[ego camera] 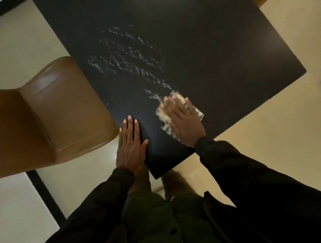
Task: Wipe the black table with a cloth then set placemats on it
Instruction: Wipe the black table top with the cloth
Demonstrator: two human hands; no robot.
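No lettering to call here: no text, label, brand, number or sign can be read on anything in view.

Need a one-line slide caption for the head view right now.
Right hand presses a pale cloth across the streaked black table; left hand flat at its edge.
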